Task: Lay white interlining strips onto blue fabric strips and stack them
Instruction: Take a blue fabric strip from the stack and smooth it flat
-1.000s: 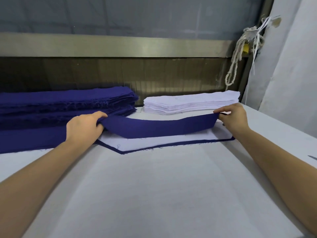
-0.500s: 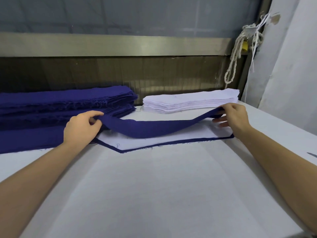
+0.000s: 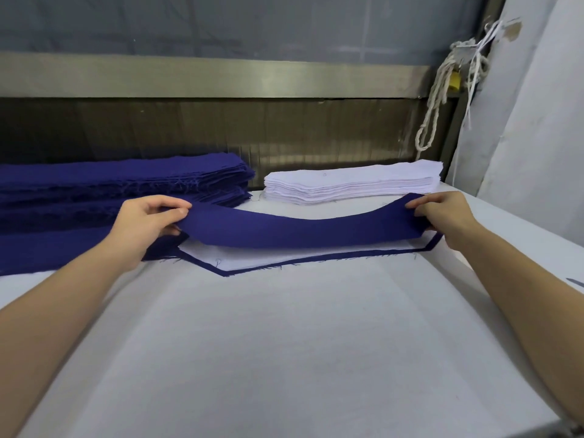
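Left hand (image 3: 148,226) pinched the left end of a blue fabric strip (image 3: 300,232), fingers curled around the cloth. Right hand (image 3: 445,216) gripped the right end likewise. The strip hung between them, sagging at the middle, just above the desk (image 3: 300,343). Under it lay a white interlining strip (image 3: 284,256) flat on a lower blue strip (image 3: 316,260), which showed only as a narrow border along the near edge. Blue pile (image 3: 110,181) sat far left on the desk; white interlining pile (image 3: 350,183) just to its right. Pale cord (image 3: 433,99) hung looped at far right.
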Available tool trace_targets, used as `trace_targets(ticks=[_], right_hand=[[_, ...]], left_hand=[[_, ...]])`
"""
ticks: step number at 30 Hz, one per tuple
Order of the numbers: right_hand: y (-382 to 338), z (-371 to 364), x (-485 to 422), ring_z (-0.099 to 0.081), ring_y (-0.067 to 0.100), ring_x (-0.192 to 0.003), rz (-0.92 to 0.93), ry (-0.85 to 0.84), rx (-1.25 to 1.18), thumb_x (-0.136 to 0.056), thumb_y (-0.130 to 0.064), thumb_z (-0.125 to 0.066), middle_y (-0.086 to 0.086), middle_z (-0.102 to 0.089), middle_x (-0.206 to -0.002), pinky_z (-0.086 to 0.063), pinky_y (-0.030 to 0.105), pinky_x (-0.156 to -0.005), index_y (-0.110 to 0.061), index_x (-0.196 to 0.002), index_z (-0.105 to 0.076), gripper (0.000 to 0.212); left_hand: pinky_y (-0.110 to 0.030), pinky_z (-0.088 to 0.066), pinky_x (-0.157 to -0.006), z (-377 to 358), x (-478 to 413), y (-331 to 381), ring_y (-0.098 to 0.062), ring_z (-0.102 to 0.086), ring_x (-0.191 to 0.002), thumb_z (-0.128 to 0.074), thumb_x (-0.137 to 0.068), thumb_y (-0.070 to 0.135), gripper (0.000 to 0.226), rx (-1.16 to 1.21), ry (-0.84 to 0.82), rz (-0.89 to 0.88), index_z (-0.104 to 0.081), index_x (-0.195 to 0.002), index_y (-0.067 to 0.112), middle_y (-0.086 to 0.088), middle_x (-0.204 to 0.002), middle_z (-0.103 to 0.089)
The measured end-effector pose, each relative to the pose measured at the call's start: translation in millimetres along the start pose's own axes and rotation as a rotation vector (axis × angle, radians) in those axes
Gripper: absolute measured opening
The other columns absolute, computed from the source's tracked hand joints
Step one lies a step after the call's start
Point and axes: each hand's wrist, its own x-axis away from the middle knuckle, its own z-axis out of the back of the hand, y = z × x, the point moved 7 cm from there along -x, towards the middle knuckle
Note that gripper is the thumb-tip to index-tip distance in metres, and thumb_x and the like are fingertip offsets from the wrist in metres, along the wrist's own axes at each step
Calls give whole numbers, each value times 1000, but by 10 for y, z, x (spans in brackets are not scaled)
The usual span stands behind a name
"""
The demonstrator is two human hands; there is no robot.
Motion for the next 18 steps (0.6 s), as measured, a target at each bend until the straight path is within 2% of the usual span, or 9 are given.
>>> trace_targets(ticks=[3, 5, 8, 10, 11, 14, 16, 18], right_hand=[[8, 50, -25, -47, 18, -61, 8, -11, 193, -85, 2, -53, 7, -59, -77, -37, 24, -50, -8, -83, -71, 21], [29, 62, -29, -50, 20, -68, 2, -33, 293, -83, -1, -56, 8, -62, -79, -42, 27, -56, -6, -84, -73, 18], [65, 71, -27, -55, 25, -81, -1, -60, 388, -80, -3, -59, 17, -67, -88, -48, 37, -72, -4, -81, -74, 15], [82, 79, -28, -56, 28, -81, -3, -62, 443, -79, -5, -60, 20, -67, -91, -50, 40, -75, -2, -82, -74, 14], [88, 83, -32, -56, 28, -81, -2, -62, 467, -80, -6, -61, 20, -67, -91, -50, 40, -75, -2, -83, -74, 14], [92, 82, -30, -56, 28, -81, -5, -73, 502, -81, -8, -61, 16, -67, -88, -49, 39, -74, -4, -86, -74, 14], [80, 73, -20, -57, 30, -87, 3, -80, 533, -83, -8, -60, 14, -67, -91, -49, 39, -77, -5, -88, -75, 16], [69, 63, -11, -58, 31, -91, 12, -83, 558, -83, -8, -59, 14, -68, -93, -50, 38, -78, -5, -90, -75, 18]], left_hand=[[-12, -50, -56, -24, 1, 22, -8, -58, -64, -58, -88, -1, 25, -88, -66, -18, -71, -84, 21, -2, -90, -69], [-13, -48, -58, -68, 37, 47, -4, -57, -58, -60, -88, 0, 29, -251, -148, -65, -73, -80, 24, -1, -85, -70], [-30, -48, -78, -141, 105, 8, -19, -64, -80, -64, -86, 3, 25, -431, -260, -91, -75, -81, 25, 8, -85, -71], [-33, -47, -78, -164, 131, -16, -26, -64, -83, -67, -84, 6, 21, -479, -289, -93, -75, -82, 25, 11, -84, -70], [-28, -46, -75, -175, 135, -23, -23, -64, -82, -68, -83, 7, 19, -493, -299, -97, -75, -82, 25, 12, -84, -69], [-5, -40, -66, -204, 144, -34, 7, -61, -76, -71, -81, 9, 18, -532, -317, -114, -74, -82, 27, 15, -88, -69], [-3, -38, -64, -206, 143, -40, 15, -57, -72, -73, -80, 11, 15, -546, -316, -121, -74, -83, 27, 15, -89, -69], [-4, -38, -63, -203, 144, -43, 16, -57, -72, -74, -79, 14, 15, -560, -317, -124, -73, -82, 29, 18, -89, -69]])
